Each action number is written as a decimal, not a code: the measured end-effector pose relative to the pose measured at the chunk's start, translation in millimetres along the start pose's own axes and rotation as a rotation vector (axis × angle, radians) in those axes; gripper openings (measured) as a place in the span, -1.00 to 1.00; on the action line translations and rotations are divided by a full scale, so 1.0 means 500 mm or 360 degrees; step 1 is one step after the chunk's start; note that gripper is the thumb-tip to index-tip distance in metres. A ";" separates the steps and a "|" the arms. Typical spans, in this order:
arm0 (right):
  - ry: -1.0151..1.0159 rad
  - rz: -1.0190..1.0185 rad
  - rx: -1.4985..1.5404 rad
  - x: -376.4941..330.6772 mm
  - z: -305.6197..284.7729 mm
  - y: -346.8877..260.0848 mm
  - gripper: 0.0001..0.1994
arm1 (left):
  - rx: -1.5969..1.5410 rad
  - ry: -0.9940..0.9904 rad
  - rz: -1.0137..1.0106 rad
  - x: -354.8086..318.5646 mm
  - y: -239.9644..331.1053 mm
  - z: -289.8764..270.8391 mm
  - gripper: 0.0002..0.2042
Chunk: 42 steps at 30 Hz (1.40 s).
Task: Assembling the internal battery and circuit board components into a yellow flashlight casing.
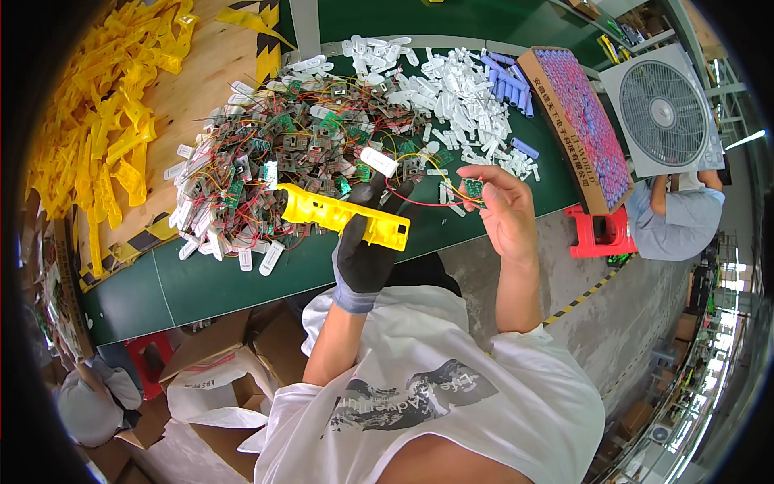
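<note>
My left hand, in a black and grey glove, is closed around a long yellow plastic housing half, its ribbed inner side showing. At the gloved fingertips sits a white oblong plastic piece; whether they grip it is hard to tell. Thin red and yellow wires run from near that piece across to a small green circuit board. My bare right hand pinches this board between thumb and fingers. Just beyond both hands spreads a heap of wired circuit assemblies with white pieces and grey parts.
Yellow housings pile up at the left on a wooden board. White plastic parts and purple cylindrical cells lie beyond, on the green table. Rightward are a carton of cells, a fan and a red stool.
</note>
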State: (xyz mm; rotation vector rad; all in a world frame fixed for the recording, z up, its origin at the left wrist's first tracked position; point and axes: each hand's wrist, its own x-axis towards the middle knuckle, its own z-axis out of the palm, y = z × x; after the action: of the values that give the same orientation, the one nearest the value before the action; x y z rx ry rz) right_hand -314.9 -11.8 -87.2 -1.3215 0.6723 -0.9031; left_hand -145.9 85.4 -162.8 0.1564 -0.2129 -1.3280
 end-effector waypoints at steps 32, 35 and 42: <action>0.0200 -0.1200 -0.0612 -0.021 0.047 0.049 -0.71 | 0.1416 0.0303 0.0660 -0.045 0.093 0.062 -0.64; 0.0131 -0.0974 -0.0506 -0.028 0.069 0.052 -0.75 | 0.1683 0.0243 0.0753 -0.045 0.086 0.059 -0.65; -0.0024 -0.0702 -0.0624 -0.028 0.119 0.081 -0.59 | 0.2124 0.0216 0.0578 -0.051 0.097 0.067 -0.64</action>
State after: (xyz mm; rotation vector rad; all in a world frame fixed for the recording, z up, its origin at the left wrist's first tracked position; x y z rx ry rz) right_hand -265.1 31.1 -119.1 -1.8725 0.5718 -1.1490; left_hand -114.0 121.9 -120.6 1.2581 -0.9422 -0.6247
